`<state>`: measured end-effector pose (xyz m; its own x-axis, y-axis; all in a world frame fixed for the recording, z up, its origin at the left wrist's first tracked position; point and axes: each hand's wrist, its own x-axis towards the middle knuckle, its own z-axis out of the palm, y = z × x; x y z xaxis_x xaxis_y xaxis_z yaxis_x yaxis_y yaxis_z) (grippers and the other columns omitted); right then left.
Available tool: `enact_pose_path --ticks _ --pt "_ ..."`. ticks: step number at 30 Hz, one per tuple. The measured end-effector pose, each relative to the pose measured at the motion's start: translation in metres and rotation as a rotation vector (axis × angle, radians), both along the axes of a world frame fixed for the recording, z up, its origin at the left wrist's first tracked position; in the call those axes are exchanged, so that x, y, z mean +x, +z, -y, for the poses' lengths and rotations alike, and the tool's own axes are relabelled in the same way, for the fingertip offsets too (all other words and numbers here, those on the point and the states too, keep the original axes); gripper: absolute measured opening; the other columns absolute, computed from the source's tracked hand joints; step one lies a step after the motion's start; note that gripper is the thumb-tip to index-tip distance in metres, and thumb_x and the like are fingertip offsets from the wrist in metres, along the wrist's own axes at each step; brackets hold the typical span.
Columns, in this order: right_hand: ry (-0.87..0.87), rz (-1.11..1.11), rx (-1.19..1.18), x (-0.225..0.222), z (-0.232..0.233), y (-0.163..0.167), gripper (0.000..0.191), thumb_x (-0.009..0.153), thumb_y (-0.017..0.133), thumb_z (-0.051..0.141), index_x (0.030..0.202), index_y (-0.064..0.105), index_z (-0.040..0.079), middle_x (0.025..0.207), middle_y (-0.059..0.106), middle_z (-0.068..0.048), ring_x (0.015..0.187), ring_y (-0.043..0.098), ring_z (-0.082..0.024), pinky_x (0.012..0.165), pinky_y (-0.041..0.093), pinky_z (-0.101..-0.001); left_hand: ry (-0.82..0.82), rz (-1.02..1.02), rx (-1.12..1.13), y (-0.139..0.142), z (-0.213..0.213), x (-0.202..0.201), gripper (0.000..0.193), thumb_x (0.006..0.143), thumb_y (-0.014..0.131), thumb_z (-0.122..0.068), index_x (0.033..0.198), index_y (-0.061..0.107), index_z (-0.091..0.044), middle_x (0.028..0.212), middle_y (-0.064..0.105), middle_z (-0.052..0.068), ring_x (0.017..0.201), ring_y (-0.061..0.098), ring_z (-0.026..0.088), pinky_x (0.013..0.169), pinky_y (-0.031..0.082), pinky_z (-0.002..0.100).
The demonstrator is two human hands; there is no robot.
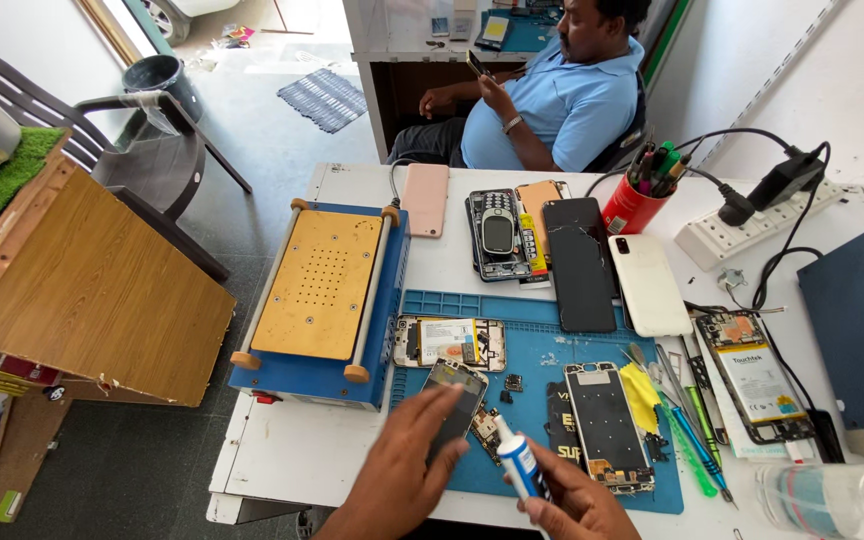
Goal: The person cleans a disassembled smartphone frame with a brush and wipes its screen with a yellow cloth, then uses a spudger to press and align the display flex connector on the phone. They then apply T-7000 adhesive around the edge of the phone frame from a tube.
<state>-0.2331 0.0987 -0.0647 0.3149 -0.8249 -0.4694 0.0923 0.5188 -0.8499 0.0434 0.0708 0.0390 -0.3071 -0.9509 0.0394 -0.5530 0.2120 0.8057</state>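
- Left hand point(407, 465) reached over the blue mat point(542, 345), fingers loose and spread, fingertips on a dark phone screen point(455, 397); grip wide, closed on nothing.
- Right hand point(577, 505) low at the frame's bottom edge, grip closed around a small white glue tube point(519, 462) with a blue label, nozzle tilted up and to the left.
- Tube sat just right of the left hand, above the mat's near edge, close to the screen but apart from it.
- Just behind the screen lay an opened phone point(449, 342) with its yellowish battery showing.
- To the right of the tube lay a bare phone frame point(605, 425), touching a yellow cloth point(642, 395).
- Further right, tweezers and screwdrivers point(690, 425) lay side by side on the mat's edge.
- Another opened phone point(755, 375) with a white battery lay beyond the tools on the white counter point(282, 455).
- Left of the mat stood a blue heating plate point(320, 290) with a tan perforated top.
- Behind the mat: a pink phone point(425, 198), a keypad phone point(497, 230), a cracked black screen point(578, 262), a white phone point(649, 284).
- Red cup point(634, 205) of pens near a white power strip point(752, 225).
- Another person point(542, 100) in a light blue shirt seated past the counter, holding a phone.
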Motion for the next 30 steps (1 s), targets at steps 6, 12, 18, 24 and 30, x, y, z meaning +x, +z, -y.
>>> enact_pose_path --ticks 6,12,18,24,30 --pt "0.245 -0.212 -0.183 -0.001 0.003 0.013 0.079 0.083 0.081 0.030 0.155 0.053 0.016 0.140 0.060 -0.017 0.135 0.063 -0.026 0.111 0.049 -0.0403 -0.260 -0.104 0.305 0.012 0.000 -0.003 0.040 0.098 0.066 -0.018 0.139 0.067 -0.021 0.107 0.072 0.010 0.100 0.070 0.023 0.086 0.056 0.040" --pt "0.373 -0.151 -0.042 -0.015 0.001 0.041 0.077 0.084 0.080 0.033 0.155 0.054 0.017 0.140 0.058 -0.020 0.136 0.064 -0.026 0.115 0.050 -0.0400 -0.276 -0.030 0.062 -0.007 0.003 -0.001 0.026 0.090 0.078 -0.021 0.114 0.077 -0.012 0.087 0.076 0.007 0.083 0.073 0.023 0.074 0.055 0.039" --pt "-0.001 0.428 -0.036 -0.033 -0.003 0.064 0.095 0.081 0.078 0.038 0.157 0.029 0.009 0.154 0.047 -0.032 0.140 0.053 -0.039 0.110 0.050 -0.0540 -0.024 -0.189 0.212 -0.030 -0.004 0.005 0.023 0.082 0.085 -0.024 0.098 0.076 -0.010 0.088 0.081 0.005 0.077 0.080 0.015 0.064 0.064 0.031" --pt "-0.394 0.521 -0.129 0.006 -0.007 0.045 0.096 0.087 0.067 0.052 0.159 0.027 0.004 0.145 0.054 -0.036 0.122 0.062 -0.037 0.098 0.052 -0.0486 -0.023 -0.202 -0.293 -0.047 -0.017 -0.006 0.022 0.082 0.087 -0.018 0.094 0.073 -0.006 0.092 0.081 0.010 0.081 0.081 0.020 0.065 0.062 0.035" --pt "-0.474 0.433 -0.195 0.021 -0.013 0.036 0.093 0.103 0.024 0.070 0.117 0.064 -0.013 0.105 0.068 -0.023 0.089 0.069 -0.024 0.069 0.054 -0.0342 -0.120 -0.184 -0.391 -0.051 -0.025 -0.018 0.021 0.084 0.089 -0.017 0.093 0.073 -0.008 0.086 0.080 0.008 0.076 0.079 0.019 0.061 0.057 0.037"
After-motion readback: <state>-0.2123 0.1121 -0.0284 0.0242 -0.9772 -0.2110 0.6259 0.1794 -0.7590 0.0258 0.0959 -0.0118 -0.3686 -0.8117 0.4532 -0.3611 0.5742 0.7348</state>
